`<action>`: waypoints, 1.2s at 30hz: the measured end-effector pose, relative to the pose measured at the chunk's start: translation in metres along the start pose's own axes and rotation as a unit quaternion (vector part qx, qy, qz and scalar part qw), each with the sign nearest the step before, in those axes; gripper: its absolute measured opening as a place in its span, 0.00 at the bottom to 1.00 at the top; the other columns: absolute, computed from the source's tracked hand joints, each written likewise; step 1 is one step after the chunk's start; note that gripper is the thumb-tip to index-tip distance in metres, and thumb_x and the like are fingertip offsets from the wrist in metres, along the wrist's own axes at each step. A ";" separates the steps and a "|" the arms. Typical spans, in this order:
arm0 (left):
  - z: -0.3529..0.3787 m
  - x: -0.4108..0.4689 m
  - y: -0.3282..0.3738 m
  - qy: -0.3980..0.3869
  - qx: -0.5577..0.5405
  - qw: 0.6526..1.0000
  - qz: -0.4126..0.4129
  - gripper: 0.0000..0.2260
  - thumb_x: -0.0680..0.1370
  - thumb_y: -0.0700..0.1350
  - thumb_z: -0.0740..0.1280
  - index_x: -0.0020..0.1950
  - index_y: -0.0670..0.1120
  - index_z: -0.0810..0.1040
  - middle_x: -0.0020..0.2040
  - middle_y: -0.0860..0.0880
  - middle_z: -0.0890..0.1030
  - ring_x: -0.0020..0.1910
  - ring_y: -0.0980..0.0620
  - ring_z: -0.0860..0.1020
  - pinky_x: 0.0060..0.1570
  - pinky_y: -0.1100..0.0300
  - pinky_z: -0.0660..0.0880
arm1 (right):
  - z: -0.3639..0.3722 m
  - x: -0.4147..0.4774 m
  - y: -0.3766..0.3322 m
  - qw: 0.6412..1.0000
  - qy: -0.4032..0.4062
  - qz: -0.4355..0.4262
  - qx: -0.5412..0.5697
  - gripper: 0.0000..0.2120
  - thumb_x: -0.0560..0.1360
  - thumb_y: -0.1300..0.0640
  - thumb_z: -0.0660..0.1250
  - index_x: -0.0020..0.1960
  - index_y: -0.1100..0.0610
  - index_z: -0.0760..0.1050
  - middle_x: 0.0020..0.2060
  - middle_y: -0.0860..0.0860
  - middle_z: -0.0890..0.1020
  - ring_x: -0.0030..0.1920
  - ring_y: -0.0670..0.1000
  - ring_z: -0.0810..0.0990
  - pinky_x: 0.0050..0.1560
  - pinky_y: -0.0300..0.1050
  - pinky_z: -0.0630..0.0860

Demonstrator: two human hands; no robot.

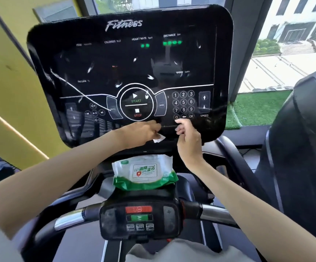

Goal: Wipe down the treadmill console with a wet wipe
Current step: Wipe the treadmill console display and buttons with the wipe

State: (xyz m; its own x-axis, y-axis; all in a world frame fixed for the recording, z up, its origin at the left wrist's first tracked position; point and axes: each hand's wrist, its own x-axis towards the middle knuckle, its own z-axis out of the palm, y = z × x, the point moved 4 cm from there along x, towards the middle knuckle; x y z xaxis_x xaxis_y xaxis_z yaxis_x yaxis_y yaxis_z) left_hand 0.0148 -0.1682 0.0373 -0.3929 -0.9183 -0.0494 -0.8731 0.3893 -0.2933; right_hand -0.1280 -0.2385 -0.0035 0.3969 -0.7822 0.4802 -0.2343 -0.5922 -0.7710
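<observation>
The black glossy treadmill console [130, 69] fills the upper middle, with START and STOP buttons, a number keypad and green lit digits. My left hand [144, 132] is closed around a small white wet wipe [159, 138] at the console's lower edge, below the STOP button. My right hand [188, 137] is raised just to the right of it, fingers loosely curled near the keypad's bottom row, holding nothing that I can see. A green and white pack of wet wipes [144, 173] lies on the tray below the console.
A lower control panel [140, 218] with red and green buttons sits on the silver handlebar [68, 218]. A yellow wall is to the left. A window with green turf is to the right, next to another dark machine [301, 148].
</observation>
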 end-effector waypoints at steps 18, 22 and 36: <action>0.022 -0.156 -0.073 0.023 -0.051 0.988 -0.143 0.25 0.62 0.24 0.66 0.54 0.45 0.83 0.41 0.45 0.76 0.40 0.46 0.75 0.32 0.60 0.71 | 0.120 -0.022 -0.087 0.983 -0.179 -0.039 -0.020 0.19 0.73 0.69 0.54 0.56 0.54 0.73 0.45 0.49 0.78 0.48 0.50 0.77 0.49 0.51 0.75; 0.029 -0.187 -0.083 0.034 -0.052 0.983 -0.172 0.23 0.58 0.25 0.72 0.47 0.46 0.84 0.37 0.47 0.76 0.35 0.48 0.76 0.28 0.64 0.65 | 0.139 -0.028 -0.097 0.980 -0.194 -0.031 -0.027 0.18 0.73 0.69 0.54 0.56 0.54 0.73 0.46 0.49 0.79 0.49 0.51 0.77 0.49 0.51 0.75; 0.008 -0.269 -0.115 0.146 -0.233 0.796 -0.540 0.18 0.75 0.30 0.57 0.57 0.44 0.80 0.51 0.48 0.77 0.50 0.48 0.76 0.47 0.56 0.73 | 0.167 -0.021 -0.142 0.979 -0.177 -0.076 -0.069 0.17 0.70 0.70 0.58 0.54 0.57 0.76 0.45 0.50 0.77 0.50 0.52 0.74 0.51 0.46 0.72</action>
State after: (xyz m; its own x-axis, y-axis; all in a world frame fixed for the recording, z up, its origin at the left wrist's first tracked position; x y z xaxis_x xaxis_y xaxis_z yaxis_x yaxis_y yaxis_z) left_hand 0.2230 0.0332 0.0767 0.6677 -0.7064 0.2348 -0.7328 -0.5683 0.3742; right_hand 0.0453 -0.1053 0.0258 0.7135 -0.5818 0.3905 -0.2569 -0.7357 -0.6267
